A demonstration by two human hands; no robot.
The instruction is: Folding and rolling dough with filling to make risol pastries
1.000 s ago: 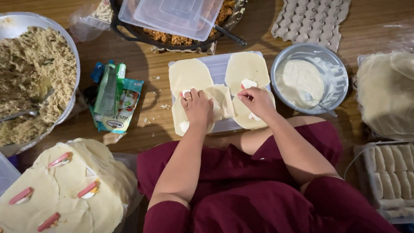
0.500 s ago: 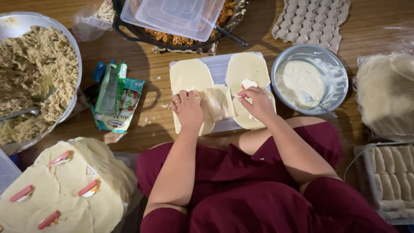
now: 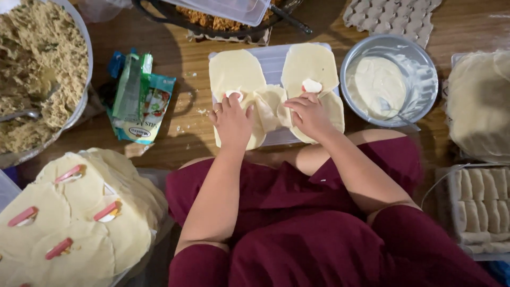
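Left hand (image 3: 232, 121) shifted left, flat on wrapper (image 3: 236, 79); right hand (image 3: 309, 114) pressing fold.

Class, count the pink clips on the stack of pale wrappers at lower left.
4: pink plastic clips at upper, left, right and lower of the wrapper stack; a fifth may hide at the bottom edge.

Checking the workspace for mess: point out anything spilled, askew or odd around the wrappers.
Small crumbs lie scattered on the wooden table between the green packet and the wrappers. The packet lies crumpled on its side. Nothing else stands out; both hands, left and right, rest on the wrappers.
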